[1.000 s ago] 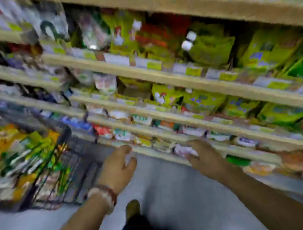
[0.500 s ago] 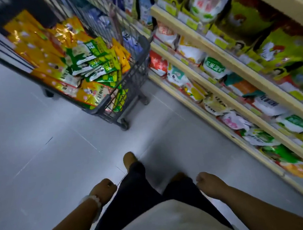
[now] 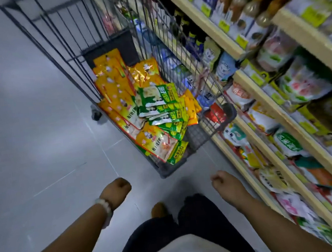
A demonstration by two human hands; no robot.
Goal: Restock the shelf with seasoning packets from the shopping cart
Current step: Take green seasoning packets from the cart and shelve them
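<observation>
Since half a second ago our view has swung further along the aisle: the shopping cart [image 3: 230,114] now sits straight ahead of us instead of up and to the left, and both hands have come up slightly toward it. We note the left hand [image 3: 115,191], with a pale beaded bracelet [image 3: 105,207] at the wrist, hanging below the cart's near corner; its fingers [image 3: 124,185] are curled into the palm and hold nothing. The right hand [image 3: 224,182] is likewise empty, fingers folded in, just beside the lowest shelf edge. Neither hand touches the cart. The seasoning packets [image 3: 138,112] lie in a loose heap on the cart's floor, piled toward its near end. Most are flat, glossy pouches in yellow-orange with red trim and printed characters; a fanned stack of green-and-white packets [image 3: 159,103] rests on top of them near the middle, and a few green ones poke out at the near corner. The cart stands just beside the shelf [image 3: 260,94], whose pale wooden tiers carry bagged goods low down and bottles [image 3: 236,4] higher up, with yellow price tags on the edges. The floor [image 3: 28,141] is grey tile. Fine print on the packets is too blurred to read.
</observation>
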